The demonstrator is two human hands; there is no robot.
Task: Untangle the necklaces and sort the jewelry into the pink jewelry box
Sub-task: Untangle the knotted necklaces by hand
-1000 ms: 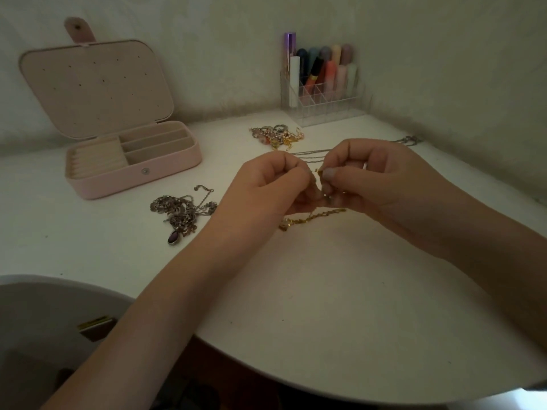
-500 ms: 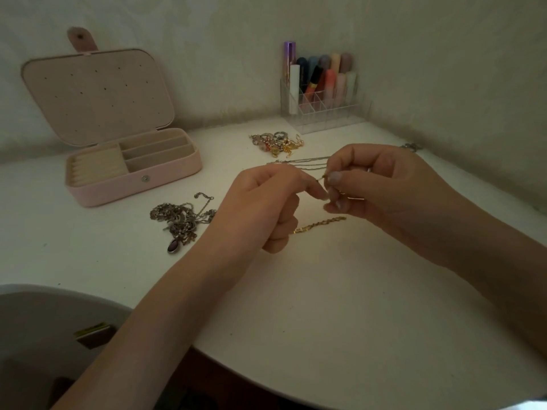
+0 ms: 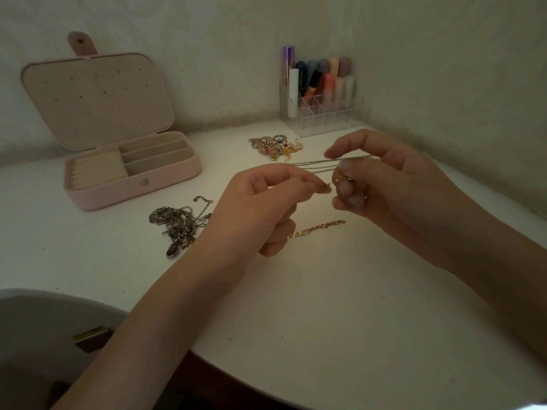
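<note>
My left hand (image 3: 260, 208) pinches the end of a gold chain (image 3: 319, 227) between thumb and forefinger above the white table (image 3: 325, 306); the chain's loose part trails on the table below. My right hand (image 3: 384, 184) pinches thin silver chains (image 3: 313, 165) that stretch leftward, and small gold links show between its fingers. The pink jewelry box (image 3: 133, 184) stands open at the back left, its compartments showing nothing inside. A tangled heap of silver necklaces (image 3: 177, 223) with a purple pendant lies left of my left wrist.
A pile of rings and earrings (image 3: 276, 146) lies behind my hands. A clear organizer with lipsticks (image 3: 319, 96) stands in the back corner. The table's curved front edge runs below my forearms; a grey bin (image 3: 44, 335) sits at lower left.
My hands have drawn slightly apart and risen, the left pulling the gold chain's end away from the right. The thin silver chains now stretch taut from my right fingers.
</note>
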